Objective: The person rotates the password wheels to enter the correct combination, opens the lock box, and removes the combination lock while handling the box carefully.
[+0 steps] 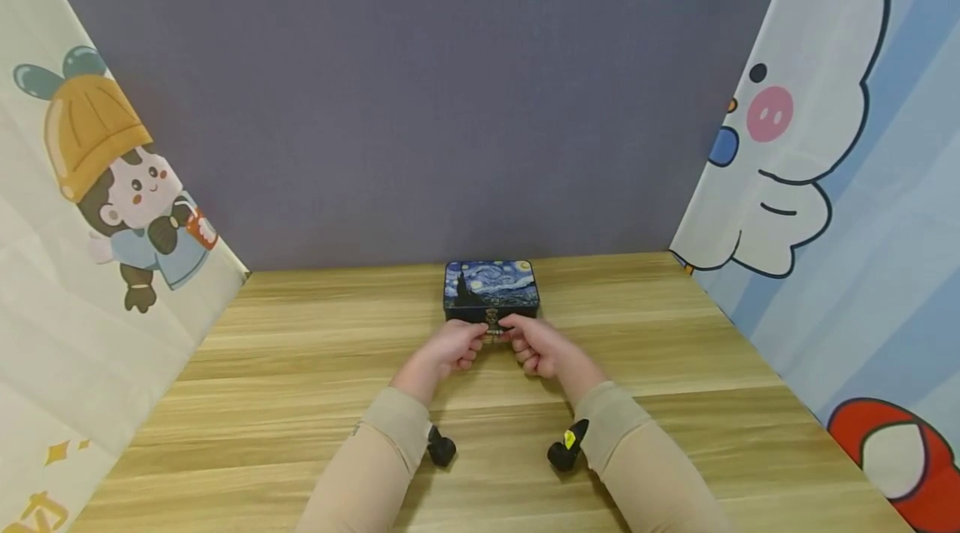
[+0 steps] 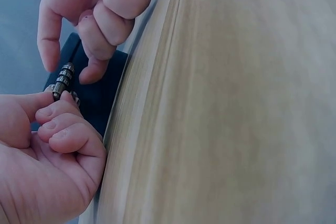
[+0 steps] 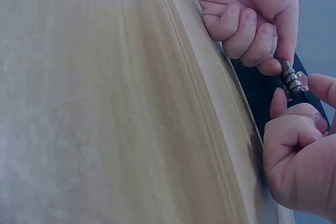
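Observation:
A small dark box (image 1: 491, 281) with a swirling blue night-sky picture on its lid stands near the back of the table, lid down. At its front clasp (image 1: 491, 314) hangs a little cylindrical combination padlock (image 2: 63, 78) with ridged dials. My left hand (image 1: 450, 345) pinches one end of this padlock between thumb and index finger, the other fingers curled. On the opposite side is my right hand (image 3: 304, 148), its thumb and index finger spread apart around the padlock's other end, seemingly without touching it. Digits on the dials are too small to read.
The box stands on a wood-grain table (image 1: 315, 400), close to a grey back panel (image 1: 450, 100). Cartoon-printed curtains border the left (image 1: 45, 283) and right (image 1: 840, 283) sides. Small black devices (image 1: 441, 450) show at both wrists.

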The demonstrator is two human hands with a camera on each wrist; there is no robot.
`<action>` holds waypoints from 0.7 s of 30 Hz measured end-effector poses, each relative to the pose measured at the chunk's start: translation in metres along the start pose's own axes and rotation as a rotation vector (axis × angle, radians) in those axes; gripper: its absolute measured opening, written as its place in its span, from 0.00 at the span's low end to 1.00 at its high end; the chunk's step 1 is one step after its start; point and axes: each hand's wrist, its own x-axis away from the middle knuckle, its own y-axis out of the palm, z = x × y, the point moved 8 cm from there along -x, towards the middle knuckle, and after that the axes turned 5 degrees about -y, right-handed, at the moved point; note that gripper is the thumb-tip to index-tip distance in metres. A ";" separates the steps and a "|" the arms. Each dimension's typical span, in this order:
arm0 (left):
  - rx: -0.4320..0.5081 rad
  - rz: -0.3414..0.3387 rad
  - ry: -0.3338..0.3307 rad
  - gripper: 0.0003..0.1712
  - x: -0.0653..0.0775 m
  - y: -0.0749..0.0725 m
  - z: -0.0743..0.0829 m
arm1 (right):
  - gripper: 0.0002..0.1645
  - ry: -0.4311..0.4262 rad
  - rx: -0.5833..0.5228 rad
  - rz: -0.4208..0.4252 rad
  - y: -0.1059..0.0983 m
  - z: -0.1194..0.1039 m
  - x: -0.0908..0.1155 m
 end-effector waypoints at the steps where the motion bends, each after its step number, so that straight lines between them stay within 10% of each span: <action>1: -0.001 0.001 0.000 0.16 0.000 0.000 0.000 | 0.19 -0.003 0.002 0.002 0.000 0.000 -0.001; 21: -0.013 0.007 -0.001 0.16 0.000 0.000 0.001 | 0.15 -0.022 0.017 0.006 0.008 0.003 -0.008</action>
